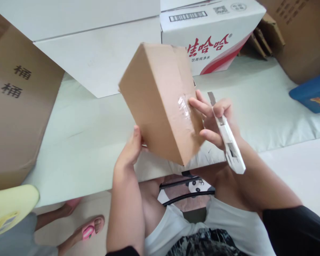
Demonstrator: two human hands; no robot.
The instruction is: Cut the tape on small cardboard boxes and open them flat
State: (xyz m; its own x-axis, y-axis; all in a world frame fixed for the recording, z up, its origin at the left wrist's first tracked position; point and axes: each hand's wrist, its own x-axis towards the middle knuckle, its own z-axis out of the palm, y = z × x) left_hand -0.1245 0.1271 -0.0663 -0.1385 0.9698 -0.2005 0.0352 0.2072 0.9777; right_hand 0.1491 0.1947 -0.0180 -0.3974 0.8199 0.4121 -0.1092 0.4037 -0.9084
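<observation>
The left hand [128, 151] is half curled, gripping the lower left end of a brown cardboard box [149, 96], its thumb on the side. The right hand [220, 121], fingers part-spread, holds a white utility knife [232, 147] with its metal blade out and touches the box. The box is tilted above a pale green covered surface [77, 138]; its contents are hidden. Wrinkled clear tape [185, 108] crosses one face. Behind stands a white carton with red lettering [176, 42].

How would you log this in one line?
left hand: holds box | right hand: holds knife, touches box | blade: out | tape: on box
</observation>
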